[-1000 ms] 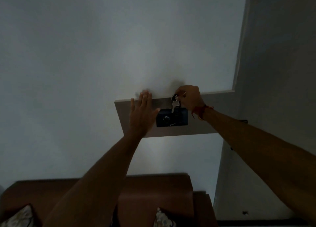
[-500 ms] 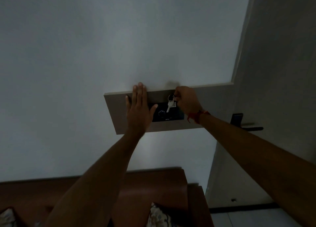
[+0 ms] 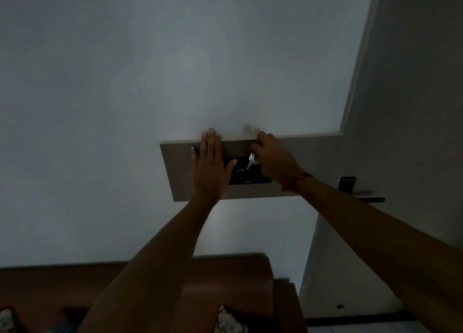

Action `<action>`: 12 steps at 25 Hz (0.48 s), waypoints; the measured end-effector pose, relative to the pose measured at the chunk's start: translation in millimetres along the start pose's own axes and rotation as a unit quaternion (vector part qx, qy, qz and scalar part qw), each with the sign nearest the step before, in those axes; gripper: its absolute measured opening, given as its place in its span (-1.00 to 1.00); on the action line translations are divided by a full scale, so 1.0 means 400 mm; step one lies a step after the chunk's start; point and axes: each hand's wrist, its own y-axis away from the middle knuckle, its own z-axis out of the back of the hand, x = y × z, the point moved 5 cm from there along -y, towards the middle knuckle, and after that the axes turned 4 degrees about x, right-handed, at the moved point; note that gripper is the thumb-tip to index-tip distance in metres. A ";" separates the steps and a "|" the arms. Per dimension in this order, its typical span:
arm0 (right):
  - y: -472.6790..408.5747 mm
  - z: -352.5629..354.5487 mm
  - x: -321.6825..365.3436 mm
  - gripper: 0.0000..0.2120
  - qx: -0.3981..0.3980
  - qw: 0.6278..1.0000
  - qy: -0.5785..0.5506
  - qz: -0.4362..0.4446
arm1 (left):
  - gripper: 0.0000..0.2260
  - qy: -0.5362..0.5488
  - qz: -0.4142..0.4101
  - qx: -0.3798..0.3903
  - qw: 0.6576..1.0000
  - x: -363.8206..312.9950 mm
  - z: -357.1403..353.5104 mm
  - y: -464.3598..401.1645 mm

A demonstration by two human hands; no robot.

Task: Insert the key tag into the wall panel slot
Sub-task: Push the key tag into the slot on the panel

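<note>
A dark wall panel (image 3: 253, 177) with a round knob is set in a beige board (image 3: 180, 172) on the white wall. My left hand (image 3: 211, 164) lies flat and open against the board, covering the panel's left part. My right hand (image 3: 273, 159) is closed at the panel's upper right, fingers pinched on the key tag, which is hidden under them. A silver key (image 3: 249, 161) dangles below those fingers over the panel. The slot itself cannot be made out in the dim light.
A dark door handle (image 3: 360, 194) sticks out on the grey door at the right. A brown sofa back (image 3: 225, 277) with patterned cushions (image 3: 230, 320) stands below the panel. The room is dim.
The view shifted, so the panel sits lower in the frame. My left hand slid up and right over the panel's left edge. My right hand stays at the panel's top with the key hanging.
</note>
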 end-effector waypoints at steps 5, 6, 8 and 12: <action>-0.025 0.018 0.006 -0.88 0.016 0.999 -0.009 0.041 | -0.21 0.000 -0.001 0.014 1.000 0.000 0.009 -0.001; -0.028 0.020 0.010 -0.87 0.021 0.998 0.006 0.053 | -0.22 0.000 -0.002 0.014 1.000 -0.001 0.011 -0.001; -0.027 0.022 0.017 -0.84 0.019 0.997 0.030 0.068 | -0.22 0.003 -0.002 0.015 1.000 -0.001 0.012 0.001; -0.009 0.018 0.027 -0.83 0.029 0.996 0.030 0.078 | -0.20 0.005 0.001 0.021 1.000 0.000 0.011 0.003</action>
